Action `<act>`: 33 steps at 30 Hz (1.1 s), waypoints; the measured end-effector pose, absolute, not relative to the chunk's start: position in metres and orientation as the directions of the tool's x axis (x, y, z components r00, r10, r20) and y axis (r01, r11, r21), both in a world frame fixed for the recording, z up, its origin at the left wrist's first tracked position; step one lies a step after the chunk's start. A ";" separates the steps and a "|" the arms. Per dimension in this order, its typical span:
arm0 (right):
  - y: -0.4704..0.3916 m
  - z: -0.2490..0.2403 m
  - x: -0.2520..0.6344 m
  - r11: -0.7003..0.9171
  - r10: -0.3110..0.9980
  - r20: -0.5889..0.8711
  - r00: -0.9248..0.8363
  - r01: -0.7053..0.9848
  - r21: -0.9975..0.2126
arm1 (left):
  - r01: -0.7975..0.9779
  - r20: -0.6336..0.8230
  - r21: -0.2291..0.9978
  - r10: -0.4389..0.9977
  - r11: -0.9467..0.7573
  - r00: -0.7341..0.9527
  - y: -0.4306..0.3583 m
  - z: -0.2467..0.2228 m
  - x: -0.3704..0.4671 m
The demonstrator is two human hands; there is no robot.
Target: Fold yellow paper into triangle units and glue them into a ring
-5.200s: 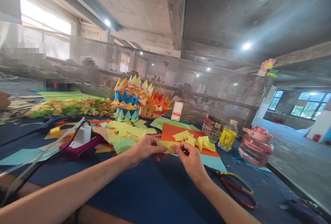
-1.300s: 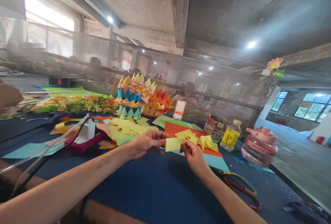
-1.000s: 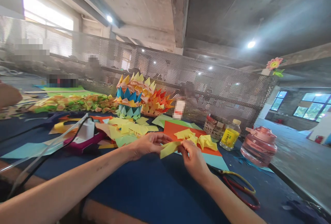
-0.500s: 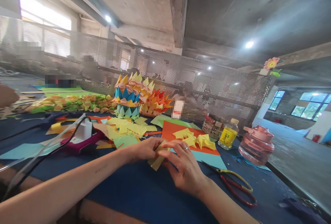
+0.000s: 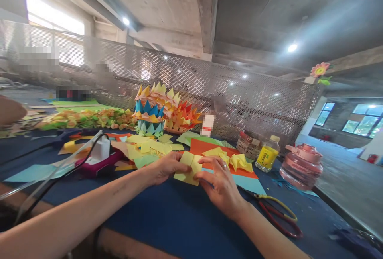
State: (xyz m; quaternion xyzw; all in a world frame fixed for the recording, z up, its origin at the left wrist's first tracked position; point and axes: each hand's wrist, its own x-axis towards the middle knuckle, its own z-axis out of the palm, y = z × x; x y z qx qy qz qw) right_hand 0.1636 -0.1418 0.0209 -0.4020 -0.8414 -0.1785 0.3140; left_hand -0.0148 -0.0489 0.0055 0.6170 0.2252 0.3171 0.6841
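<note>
Between my two hands, above the dark blue table (image 5: 155, 219), is a small yellow sheet of paper (image 5: 187, 177) with crease lines across it. My left hand (image 5: 166, 168) pinches its left side, thumb on top. Fingers of my right hand (image 5: 220, 181), which wears a ring, grip the paper's right edge. Just beyond lie folded yellow paper pieces (image 5: 239, 162) on an orange sheet (image 5: 200, 146), with a light blue sheet (image 5: 251, 183) partly under it. Loose yellow paper slips (image 5: 152, 147) are heaped behind my left hand.
Scissors (image 5: 281, 215) lie right of my right hand, near a yellow-labelled bottle (image 5: 267, 155) and a pink jug (image 5: 302, 167). Folded-paper crowns (image 5: 149, 111) stand at the back. A magenta power strip (image 5: 101, 163) with cables is at left. Another person's hand (image 5: 12, 110) shows at the far left.
The yellow paper was folded narrow and tilted between my hands; now it is opened out flatter, facing me. My hands have spread slightly apart, and the view has shifted a little.
</note>
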 end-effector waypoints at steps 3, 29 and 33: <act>-0.139 0.020 0.166 0.618 0.565 0.670 -0.482 0.785 0.043 | -0.174 0.070 0.982 0.712 0.075 0.699 -0.050 0.006 -0.015; -0.138 0.014 0.154 0.400 0.754 0.646 -0.118 0.863 -0.308 | -0.129 0.117 0.991 0.627 -0.026 0.770 -0.059 0.009 -0.011; -0.138 0.012 0.154 0.387 0.755 0.647 -0.106 0.869 -0.308 | -0.131 0.123 0.991 0.635 -0.034 0.762 -0.058 0.005 -0.009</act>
